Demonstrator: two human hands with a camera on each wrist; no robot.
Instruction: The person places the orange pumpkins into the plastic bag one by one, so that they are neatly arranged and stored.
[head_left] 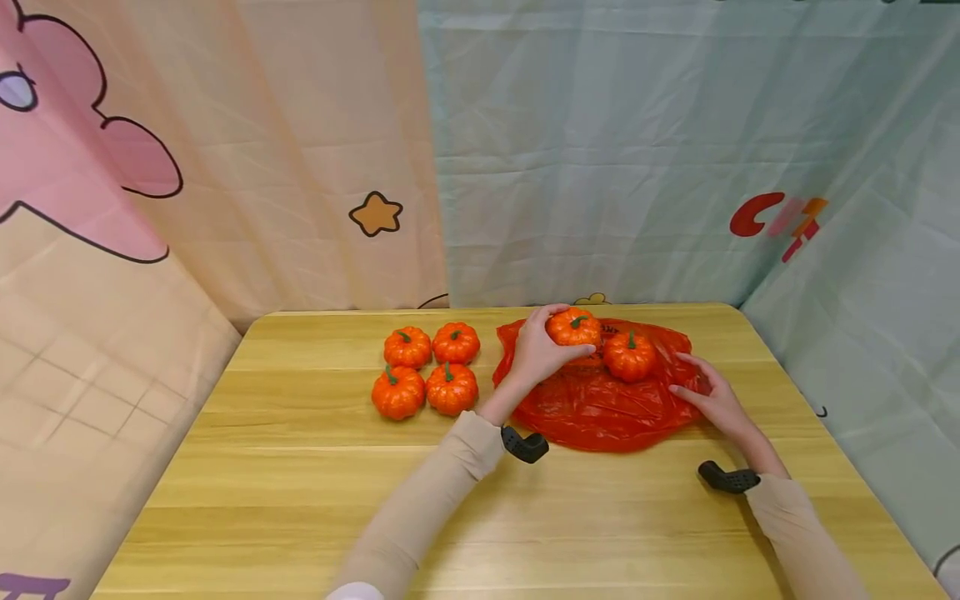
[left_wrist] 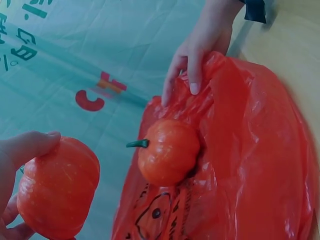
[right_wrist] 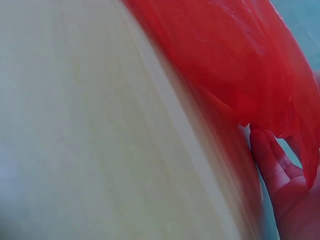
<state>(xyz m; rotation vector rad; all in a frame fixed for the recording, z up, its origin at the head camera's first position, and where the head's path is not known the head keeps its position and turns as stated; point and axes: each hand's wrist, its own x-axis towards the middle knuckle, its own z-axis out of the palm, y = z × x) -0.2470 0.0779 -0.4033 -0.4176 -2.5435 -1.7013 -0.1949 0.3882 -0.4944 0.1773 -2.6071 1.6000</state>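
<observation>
My left hand [head_left: 542, 348] grips a small orange pumpkin [head_left: 573, 327] with a green stem, thumb on one side and fingers on the other, above the left part of a red plastic bag [head_left: 592, 412]. A second pumpkin [head_left: 630, 357] sits on the bag to its right; in the left wrist view this pumpkin [left_wrist: 169, 152] lies beside dark print on the plastic. My right hand [head_left: 716, 400] is at the bag's right end, its fairly straight fingers touching the crumpled edge. In the right wrist view, red plastic [right_wrist: 240, 65] hangs over part of that hand [right_wrist: 290, 185].
Left of the bag, several similar pumpkins [head_left: 451, 388] stand grouped on the wooden table [head_left: 300, 475]. Behind the table hangs a printed curtain [head_left: 585, 167], with another pale curtain panel [head_left: 885, 292] along the right side. Each wrist wears a black band device [head_left: 525, 446].
</observation>
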